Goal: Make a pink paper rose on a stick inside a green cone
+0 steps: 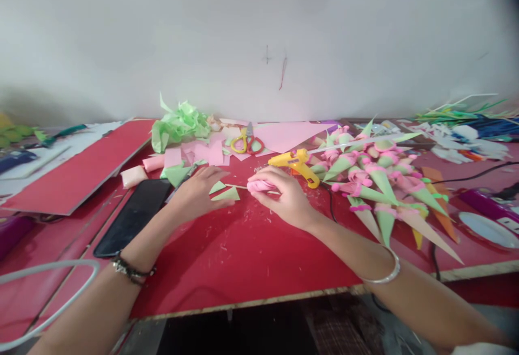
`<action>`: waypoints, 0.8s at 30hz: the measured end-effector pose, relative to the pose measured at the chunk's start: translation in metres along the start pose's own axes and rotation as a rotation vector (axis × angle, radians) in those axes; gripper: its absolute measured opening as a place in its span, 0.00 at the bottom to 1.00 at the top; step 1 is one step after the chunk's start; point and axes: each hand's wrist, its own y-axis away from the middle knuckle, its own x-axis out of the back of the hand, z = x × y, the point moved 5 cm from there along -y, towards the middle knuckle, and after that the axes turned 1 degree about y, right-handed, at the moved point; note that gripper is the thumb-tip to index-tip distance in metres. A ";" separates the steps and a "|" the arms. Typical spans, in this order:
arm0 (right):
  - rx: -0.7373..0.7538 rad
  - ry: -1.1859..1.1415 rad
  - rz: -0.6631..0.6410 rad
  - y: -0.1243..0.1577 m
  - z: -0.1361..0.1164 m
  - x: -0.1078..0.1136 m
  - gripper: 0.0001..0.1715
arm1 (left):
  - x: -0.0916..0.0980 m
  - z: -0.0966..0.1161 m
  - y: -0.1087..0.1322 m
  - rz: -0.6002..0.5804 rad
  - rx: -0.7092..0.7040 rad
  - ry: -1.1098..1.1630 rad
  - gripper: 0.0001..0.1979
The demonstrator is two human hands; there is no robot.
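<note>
A pink roll [259, 185] is being pinched mid-frame by the right hand [287, 190]; left of centre, the left hand [198, 190] is holding its fingers apart beside green pieces [227, 194]. A glue gun [295, 163] is lying right of centre.

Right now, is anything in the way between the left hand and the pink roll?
Two green pieces and a thin stick show between the left hand and the pink roll in the right hand; nothing tall blocks the gap.
</note>
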 end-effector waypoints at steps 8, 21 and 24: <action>-0.028 -0.072 0.009 0.000 0.001 0.000 0.07 | -0.020 -0.012 -0.003 -0.165 -0.012 -0.195 0.19; -0.477 -0.850 -0.052 0.004 0.038 -0.019 0.12 | -0.023 -0.014 -0.004 -0.192 -0.011 -0.088 0.14; -0.467 -0.897 -0.039 0.003 0.037 -0.017 0.13 | -0.019 -0.011 -0.004 -0.173 -0.029 -0.098 0.14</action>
